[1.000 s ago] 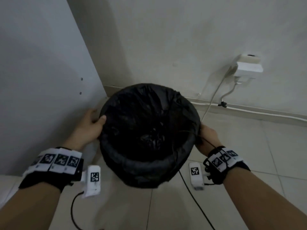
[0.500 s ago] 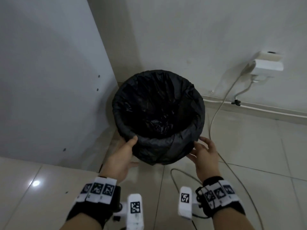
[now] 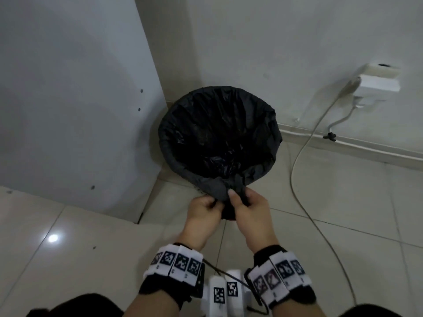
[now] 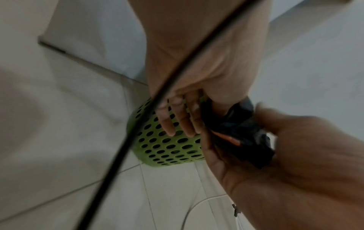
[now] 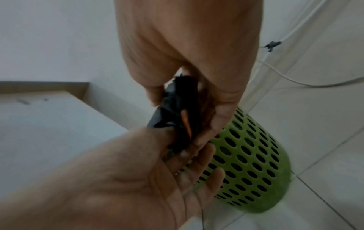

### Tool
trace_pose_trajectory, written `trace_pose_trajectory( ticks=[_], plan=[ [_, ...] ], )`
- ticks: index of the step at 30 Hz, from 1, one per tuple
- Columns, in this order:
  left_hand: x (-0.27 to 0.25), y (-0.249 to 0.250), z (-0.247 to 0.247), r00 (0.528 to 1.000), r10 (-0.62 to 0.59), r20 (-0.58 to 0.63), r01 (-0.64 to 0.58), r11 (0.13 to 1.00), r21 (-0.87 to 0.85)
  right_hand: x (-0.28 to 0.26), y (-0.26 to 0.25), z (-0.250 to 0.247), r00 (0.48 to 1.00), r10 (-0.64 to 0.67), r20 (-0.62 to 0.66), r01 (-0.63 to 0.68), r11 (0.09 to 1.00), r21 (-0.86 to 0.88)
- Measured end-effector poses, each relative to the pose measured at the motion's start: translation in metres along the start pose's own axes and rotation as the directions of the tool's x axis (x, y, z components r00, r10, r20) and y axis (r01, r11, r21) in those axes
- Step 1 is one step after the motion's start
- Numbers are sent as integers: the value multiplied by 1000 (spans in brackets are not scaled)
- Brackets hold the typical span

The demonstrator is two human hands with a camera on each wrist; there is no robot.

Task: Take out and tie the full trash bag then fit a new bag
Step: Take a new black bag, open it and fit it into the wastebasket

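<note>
A black trash bag (image 3: 219, 138) lines a green perforated bin (image 4: 167, 147), and its mouth is folded over the rim. My left hand (image 3: 204, 205) and right hand (image 3: 246, 202) meet at the near rim. Both pinch a bunched piece of the bag's edge (image 3: 223, 191). In the left wrist view the bunched bag (image 4: 240, 135) shows an orange strip (image 4: 226, 137) between my hands. In the right wrist view my right hand (image 5: 187, 80) grips the same bunch (image 5: 177, 112) from above, with my left hand (image 5: 157, 171) below it. The green bin (image 5: 252, 163) stands behind them.
The bin stands on a tiled floor in a corner, with a white cabinet panel (image 3: 80, 99) to its left and a wall behind. A white cable (image 3: 295, 168) runs from a wall plug (image 3: 377, 81) across the floor at the right. A black wrist cable (image 4: 157, 101) crosses the left wrist view.
My hands left the sides of the bin and came together at the near rim, where they took hold of the bag's edge. My head has pulled back from the bin.
</note>
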State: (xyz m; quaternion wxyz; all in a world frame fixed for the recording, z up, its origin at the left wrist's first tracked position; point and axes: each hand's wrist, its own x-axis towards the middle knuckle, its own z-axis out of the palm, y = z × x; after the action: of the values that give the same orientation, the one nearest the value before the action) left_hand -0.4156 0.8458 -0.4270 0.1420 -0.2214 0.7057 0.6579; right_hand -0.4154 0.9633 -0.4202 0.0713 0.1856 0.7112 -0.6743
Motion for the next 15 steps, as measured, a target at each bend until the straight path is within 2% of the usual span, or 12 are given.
trace_pose_trajectory(
  ticks=[2, 4, 7, 9, 11, 13, 15],
  plan=[
    [5, 4, 0, 998, -17, 64, 15, 1000, 21, 8, 1, 0, 986, 164, 38, -168, 968, 187],
    [8, 12, -1, 987, -81, 137, 87, 995, -39, 16, -3, -3, 932, 314, 179, -361, 844, 396],
    [10, 13, -2, 966, -112, 232, 160, 967, -201, 23, -10, -8, 838, 423, 345, -545, 679, 492],
    [10, 9, 0, 950, -136, 282, 222, 928, -299, 29, -11, -11, 773, 462, 436, -634, 590, 500],
    [11, 4, 4, 927, -182, 328, 300, 884, -358, 32, -10, -16, 705, 476, 525, -706, 542, 456],
    [13, 1, 7, 905, -222, 364, 360, 855, -374, 35, -5, -21, 646, 486, 589, -753, 531, 388],
    [16, 0, 7, 897, -245, 369, 381, 852, -360, 40, 2, -22, 613, 497, 614, -769, 552, 321]
  ],
)
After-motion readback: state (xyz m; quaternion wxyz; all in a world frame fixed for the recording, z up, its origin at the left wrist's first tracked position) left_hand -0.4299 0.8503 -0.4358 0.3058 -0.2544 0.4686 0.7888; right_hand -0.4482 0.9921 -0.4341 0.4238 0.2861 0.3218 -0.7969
